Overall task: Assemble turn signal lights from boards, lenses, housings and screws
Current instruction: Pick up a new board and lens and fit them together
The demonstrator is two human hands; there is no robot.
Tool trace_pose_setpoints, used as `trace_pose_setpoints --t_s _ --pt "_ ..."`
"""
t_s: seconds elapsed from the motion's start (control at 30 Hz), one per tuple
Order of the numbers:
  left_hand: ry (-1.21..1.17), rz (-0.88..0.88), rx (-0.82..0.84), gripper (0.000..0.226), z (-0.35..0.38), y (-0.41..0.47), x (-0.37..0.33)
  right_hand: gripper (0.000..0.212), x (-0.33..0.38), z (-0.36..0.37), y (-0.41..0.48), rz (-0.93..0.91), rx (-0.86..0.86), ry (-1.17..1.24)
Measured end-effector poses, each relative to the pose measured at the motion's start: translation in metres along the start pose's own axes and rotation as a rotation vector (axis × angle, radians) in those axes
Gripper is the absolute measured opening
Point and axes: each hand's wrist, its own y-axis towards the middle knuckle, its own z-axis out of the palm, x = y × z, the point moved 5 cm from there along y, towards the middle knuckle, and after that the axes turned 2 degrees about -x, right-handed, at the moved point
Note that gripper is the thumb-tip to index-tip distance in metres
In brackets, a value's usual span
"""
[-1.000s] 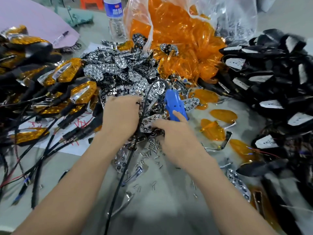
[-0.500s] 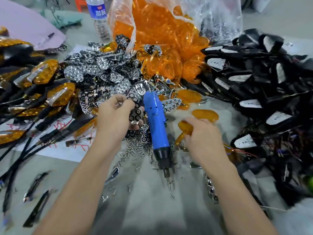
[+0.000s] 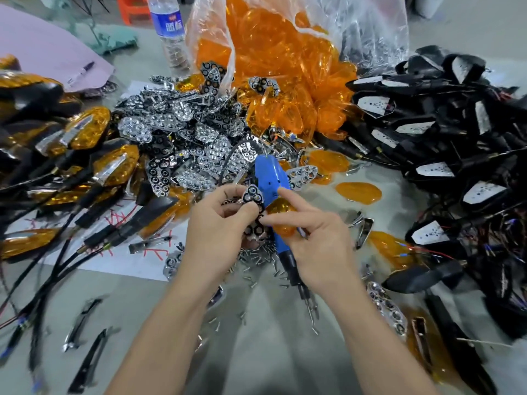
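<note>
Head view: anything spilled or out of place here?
Small screws lie scattered loose on the table around the blue electric screwdriver, not in a tray. Amber lenses spill from the open plastic bag.

A clear water bottle (image 3: 171, 32) with a blue label is standing far beyond the left hand (image 3: 216, 232). Further left of it, a lilac sheet (image 3: 48, 55) is lying with a pen (image 3: 81, 72) resting on it, a teal cloth (image 3: 114, 41) bunching up beside. White paper (image 3: 125, 265) with red scribbles is lying just left of the left hand.
</note>
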Motion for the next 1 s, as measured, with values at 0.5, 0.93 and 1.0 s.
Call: trace_pose_setpoints --t_s 0.5,0.93,1.0 --pt "0.384 0.295 0.253 0.056 -0.037 -0.018 -0.016 0.017 0.014 0.037 -0.005 0.093 0.1 0.048" --pt "0.031 -0.037 0.123 0.037 -0.041 0.002 0.004 0.041 -0.017 -0.071 0.008 0.4 -0.121 -0.892" --pt "-0.023 -0.047 0.102 0.031 -0.036 0.009 0.0 0.038 -0.021 -0.069 0.011 0.363 -0.033 -1.003"
